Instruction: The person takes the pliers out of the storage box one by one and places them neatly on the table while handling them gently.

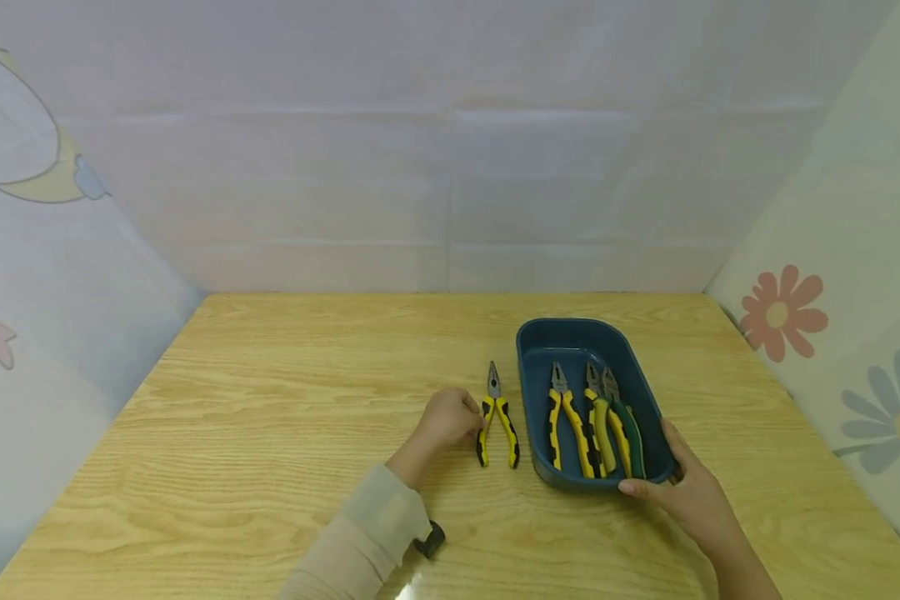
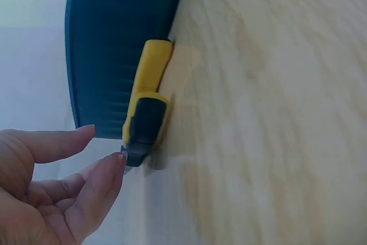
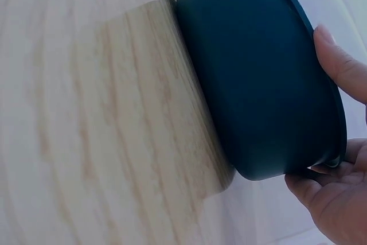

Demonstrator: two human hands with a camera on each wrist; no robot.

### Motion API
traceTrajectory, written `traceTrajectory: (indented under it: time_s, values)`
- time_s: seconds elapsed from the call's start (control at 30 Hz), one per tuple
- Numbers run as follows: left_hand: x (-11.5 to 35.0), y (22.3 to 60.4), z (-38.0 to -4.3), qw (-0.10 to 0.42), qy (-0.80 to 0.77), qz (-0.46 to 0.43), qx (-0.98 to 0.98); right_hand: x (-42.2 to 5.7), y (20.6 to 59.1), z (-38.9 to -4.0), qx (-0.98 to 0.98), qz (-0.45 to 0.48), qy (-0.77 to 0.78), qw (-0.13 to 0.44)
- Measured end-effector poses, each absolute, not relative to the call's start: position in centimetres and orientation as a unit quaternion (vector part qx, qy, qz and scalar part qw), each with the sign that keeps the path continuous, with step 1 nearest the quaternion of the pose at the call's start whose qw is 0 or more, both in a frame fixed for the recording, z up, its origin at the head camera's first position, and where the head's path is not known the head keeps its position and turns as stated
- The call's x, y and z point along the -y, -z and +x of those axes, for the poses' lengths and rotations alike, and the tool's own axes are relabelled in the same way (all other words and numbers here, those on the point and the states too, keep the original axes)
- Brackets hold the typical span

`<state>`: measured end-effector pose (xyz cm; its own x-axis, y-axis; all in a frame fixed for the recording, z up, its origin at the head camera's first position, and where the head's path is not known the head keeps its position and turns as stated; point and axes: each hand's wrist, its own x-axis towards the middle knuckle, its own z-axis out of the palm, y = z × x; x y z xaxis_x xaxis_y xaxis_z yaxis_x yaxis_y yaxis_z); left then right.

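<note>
A pair of needle-nose pliers [image 1: 493, 387] with yellow and black handles lies on the table, its handles spread toward me. My left hand [image 1: 448, 417] is at the left handle; in the left wrist view a fingertip meets or nearly meets the handle end [image 2: 148, 120], with thumb and fingers apart. To the right stands a dark blue plastic box [image 1: 528, 375] holding more pliers [image 1: 559, 400], some with yellow handles and one pair with green handles [image 1: 636, 442]. My right hand [image 1: 690, 492] grips the box's near right corner, thumb on the rim and fingers around the outer wall.
The wood-grain table [image 1: 285, 400] reaches back to a pale cloth wall [image 1: 390, 183]. Printed side walls, one with flowers [image 1: 783, 312], flank the table left and right. A small black object [image 1: 430, 540] shows beside my left sleeve.
</note>
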<state>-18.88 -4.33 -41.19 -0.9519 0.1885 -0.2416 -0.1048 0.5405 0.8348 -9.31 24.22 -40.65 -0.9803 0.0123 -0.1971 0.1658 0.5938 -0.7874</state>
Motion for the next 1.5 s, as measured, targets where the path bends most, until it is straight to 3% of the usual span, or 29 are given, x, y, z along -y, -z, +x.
traceTrajectory:
  time_s: [1.03,1.5]
  values:
    - [2.5,36.6,-17.7,0.175,-0.593,0.073,-0.783,-24.1,40.3,-9.2,-0.882,0.041,0.464,0.075]
    - [0.9,36.6,-17.3,0.188,-0.598,0.104,-0.772,-24.2,40.6,-9.3,-0.878,0.04,0.471,0.073]
